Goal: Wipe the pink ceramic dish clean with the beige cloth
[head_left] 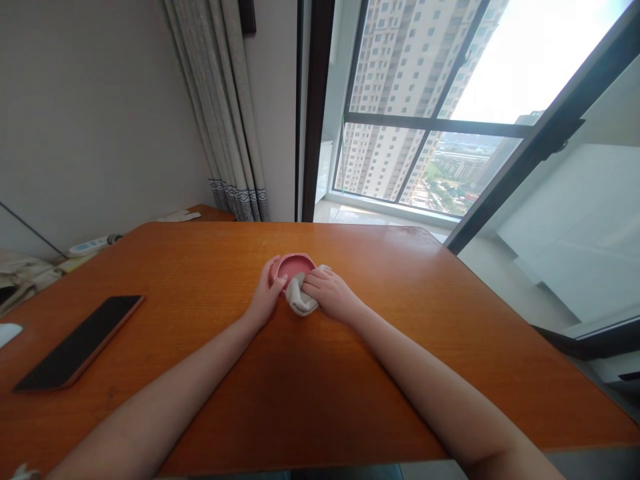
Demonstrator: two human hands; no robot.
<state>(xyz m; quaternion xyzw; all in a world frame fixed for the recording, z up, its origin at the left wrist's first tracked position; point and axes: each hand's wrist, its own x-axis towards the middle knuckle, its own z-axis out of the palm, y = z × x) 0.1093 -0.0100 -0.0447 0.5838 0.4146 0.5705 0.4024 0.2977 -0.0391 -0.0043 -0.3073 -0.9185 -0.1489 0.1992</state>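
A pink bowl point(295, 265) is tilted toward me above the middle of the wooden table, its inside showing. My left hand point(267, 291) grips its left side, with the thumb over the near rim and the fingers behind. A bunched whitish cloth point(301, 301) is pinched in my right hand point(331, 292), which presses it against the near right part of the bowl. Part of the cloth hangs below the rim, and another bit sticks out above my right knuckles. I cannot tell whether the bowl's base touches the table.
A dark tablet-like slab point(83, 341) lies on the left of the wooden table point(400, 280). Beyond the left edge are a white remote-like device point(89, 246) and some fabric point(25, 277). A curtain point(220, 100) hangs behind, and a large window point(400, 120) stands at the back right.
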